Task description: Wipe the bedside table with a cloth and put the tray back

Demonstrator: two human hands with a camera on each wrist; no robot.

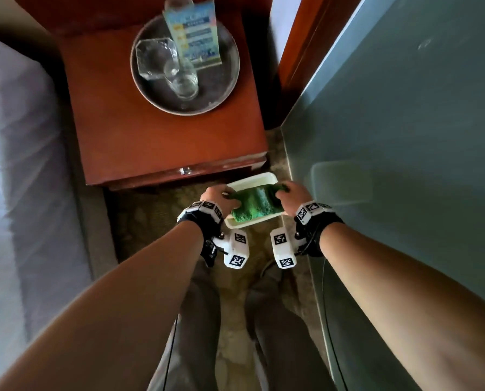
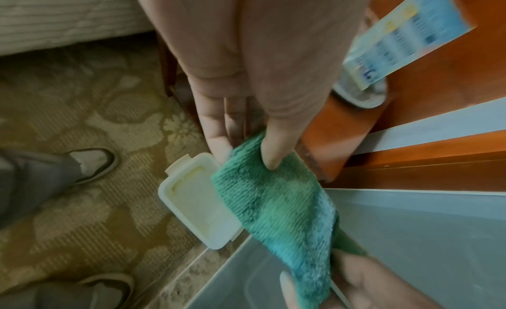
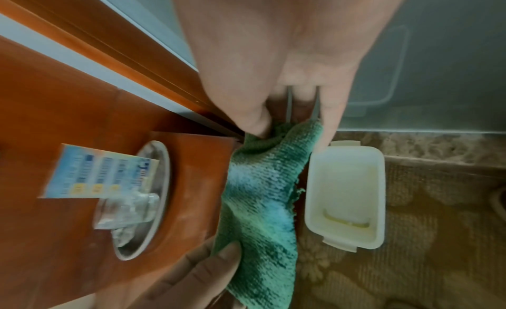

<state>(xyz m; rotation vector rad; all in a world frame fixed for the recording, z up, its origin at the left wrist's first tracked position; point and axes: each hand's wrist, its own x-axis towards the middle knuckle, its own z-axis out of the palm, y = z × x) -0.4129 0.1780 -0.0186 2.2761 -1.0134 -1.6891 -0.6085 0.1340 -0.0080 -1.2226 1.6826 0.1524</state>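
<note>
A green cloth (image 1: 257, 204) (image 2: 276, 207) (image 3: 263, 192) is stretched between both hands above a white plastic box (image 1: 249, 183) (image 2: 194, 205) (image 3: 347, 192) on the carpet. My left hand (image 1: 220, 197) (image 2: 246, 149) pinches its left end between thumb and fingers. My right hand (image 1: 290, 194) (image 3: 290, 129) pinches its right end. The red-brown bedside table (image 1: 139, 136) (image 3: 54, 110) stands just beyond. On it a round metal tray (image 1: 224, 88) (image 3: 161, 205) holds two glasses (image 1: 182, 80) and a standing blue card (image 1: 196, 35) (image 2: 405, 36) (image 3: 101, 173).
A bed with pale bedding (image 1: 12, 165) runs along the left. A grey-green glass panel (image 1: 405, 136) and a wooden door frame (image 1: 297, 52) close the right side. Patterned carpet (image 2: 82, 118) lies below, with my shoes (image 2: 93, 164) on it.
</note>
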